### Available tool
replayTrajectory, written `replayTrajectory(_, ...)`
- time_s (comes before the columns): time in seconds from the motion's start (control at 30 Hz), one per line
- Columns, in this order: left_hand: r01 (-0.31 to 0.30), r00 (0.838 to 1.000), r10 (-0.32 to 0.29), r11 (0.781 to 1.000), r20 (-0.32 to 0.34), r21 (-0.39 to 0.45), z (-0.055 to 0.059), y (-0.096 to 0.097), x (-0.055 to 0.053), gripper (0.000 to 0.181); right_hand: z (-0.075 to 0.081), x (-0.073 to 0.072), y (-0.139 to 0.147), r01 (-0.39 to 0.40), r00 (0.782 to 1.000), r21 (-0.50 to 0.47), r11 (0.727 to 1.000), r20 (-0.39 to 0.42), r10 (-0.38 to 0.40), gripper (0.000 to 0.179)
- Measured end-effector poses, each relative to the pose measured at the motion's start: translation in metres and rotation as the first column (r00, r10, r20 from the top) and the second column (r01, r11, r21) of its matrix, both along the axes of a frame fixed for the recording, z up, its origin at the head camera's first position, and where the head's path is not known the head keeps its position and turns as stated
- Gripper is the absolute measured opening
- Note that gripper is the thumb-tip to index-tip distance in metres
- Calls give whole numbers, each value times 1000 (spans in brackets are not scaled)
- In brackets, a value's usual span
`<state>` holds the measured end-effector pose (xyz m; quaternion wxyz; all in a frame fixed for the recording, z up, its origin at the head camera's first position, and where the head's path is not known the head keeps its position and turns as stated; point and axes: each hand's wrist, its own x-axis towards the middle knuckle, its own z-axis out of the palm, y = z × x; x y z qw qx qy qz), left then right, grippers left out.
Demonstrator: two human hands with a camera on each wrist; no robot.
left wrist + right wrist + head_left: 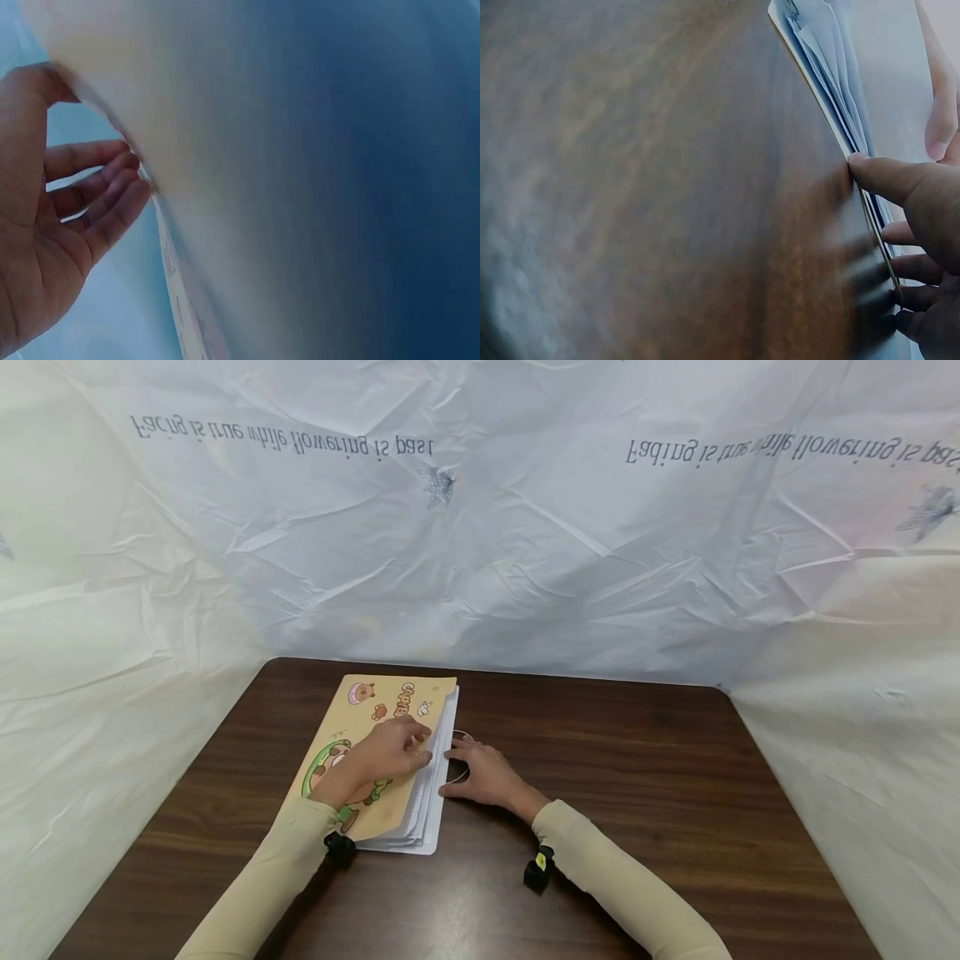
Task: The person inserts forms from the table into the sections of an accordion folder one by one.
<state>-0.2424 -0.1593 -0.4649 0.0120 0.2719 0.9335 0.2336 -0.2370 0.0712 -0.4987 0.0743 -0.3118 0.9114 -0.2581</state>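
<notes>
A tan folder [408, 689] with cartoon animals on its cover lies on the table, its right side raised a little over loose white papers [427, 810]. My left hand [382, 750] is above the cover, and its loosely bent fingers [124, 199] reach the cover's free edge, thumb apart from them. Along the folder's right side, my right hand [486, 772] rests with thumb and fingers spread; their tips touch the edge [821, 97] in the right wrist view. A thin pale loop of cord [467, 772] bows out beside that edge, near the right fingers.
The folder and both hands are on a dark wood table [600, 752] with rounded back corners. White printed sheeting [525, 543] hangs behind it and along both sides. Each wrist bears a small black device [537, 870].
</notes>
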Motion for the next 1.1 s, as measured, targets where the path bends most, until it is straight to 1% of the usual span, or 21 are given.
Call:
replayTrajectory(0.17,8,999,-10,997,-32,-79,-9,9,0,42,1,0,0,-2,1000,5,1000,-2,2,66)
replayTrajectory(0.3,6,999,-13,990,-44,-142,-14,15,5,39,1,1,0,-7,1000,-1,1000,3,7,67)
replayTrajectory(0.43,1,998,-11,984,-60,-179,-17,18,10,38,2,3,0,-6,1000,-7,1000,5,6,66)
replayTrajectory(0.5,-5,998,-7,981,-58,-196,-18,18,12,40,2,3,0,-1,1000,-8,1000,2,1,66)
replayTrajectory(0.7,-11,1000,16,980,23,-198,-13,18,16,49,1,1,2,6,1000,-11,1000,-6,-6,64)
replayTrajectory(0.83,5,998,5,988,64,-157,-9,13,17,54,2,1,9,26,999,-53,998,-30,-27,63)
replayTrajectory(0.93,-10,997,17,994,69,-108,-1,5,20,56,8,3,21,62,997,-110,992,-49,-67,63)
replayTrajectory(1.0,-40,998,43,996,37,-79,4,-1,22,58,16,5,33,90,993,-148,985,-67,-100,64)
replayTrajectory(1.07,-64,997,61,996,-47,-64,10,-6,24,64,25,8,48,124,986,-176,977,-87,-141,66)
replayTrajectory(1.1,-77,993,70,995,-100,-63,13,-9,26,68,29,10,56,144,981,-176,974,-105,-164,69)
